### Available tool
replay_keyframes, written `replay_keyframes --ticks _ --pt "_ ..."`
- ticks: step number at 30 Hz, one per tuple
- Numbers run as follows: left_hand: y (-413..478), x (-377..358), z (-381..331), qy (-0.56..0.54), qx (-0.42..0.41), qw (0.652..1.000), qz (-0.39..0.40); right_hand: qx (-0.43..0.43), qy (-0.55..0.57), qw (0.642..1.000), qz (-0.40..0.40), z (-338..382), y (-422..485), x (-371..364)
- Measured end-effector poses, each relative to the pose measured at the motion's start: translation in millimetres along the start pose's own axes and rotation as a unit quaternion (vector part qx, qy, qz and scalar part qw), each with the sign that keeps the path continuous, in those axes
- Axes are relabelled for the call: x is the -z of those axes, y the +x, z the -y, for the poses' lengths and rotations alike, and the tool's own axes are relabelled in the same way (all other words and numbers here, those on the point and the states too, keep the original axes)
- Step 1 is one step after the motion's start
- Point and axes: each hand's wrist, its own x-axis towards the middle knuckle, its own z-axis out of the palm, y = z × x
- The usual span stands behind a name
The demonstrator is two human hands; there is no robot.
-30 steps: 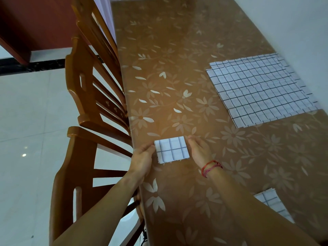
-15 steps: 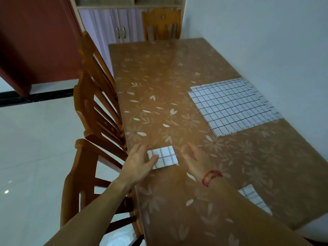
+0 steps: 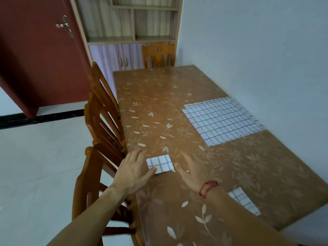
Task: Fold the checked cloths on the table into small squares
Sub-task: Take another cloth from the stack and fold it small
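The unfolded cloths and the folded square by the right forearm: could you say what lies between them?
Head view: only bare floral table between unfolded cloths and folded square.

white black-checked cloths (image 3: pixel 222 119), brown flower-patterned table (image 3: pixel 159 96), dark red door (image 3: pixel 40 55)

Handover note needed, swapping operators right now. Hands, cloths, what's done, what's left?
Left hand: open, thumb on the folded square's near-left corner.
Right hand: open, just right of that square, holding nothing.
Done: that square at the table's left edge; a second folded cloth nearer, on the right.
Left: the spread cloths stacked flat by the wall.
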Motion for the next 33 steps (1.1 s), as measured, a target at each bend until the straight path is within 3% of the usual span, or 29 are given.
replay_keyframes --ticks 7,22,33 --pt "-16.0 30.2 0.4 0.008 0.019 0.999 -0.048 0.075 -0.001 0.997 -0.006 29.6 1.4 12.9" --pt "-149.9 118.8 61.9 0.103 0.244 0.958 -0.106 0.283 -0.003 0.954 0.099 168.7 -13.6 -47.5" --pt "-189.4 153.8 122.0 0.091 0.269 0.949 -0.138 0.333 -0.043 0.935 0.113 244.6 -32.4 -96.3"
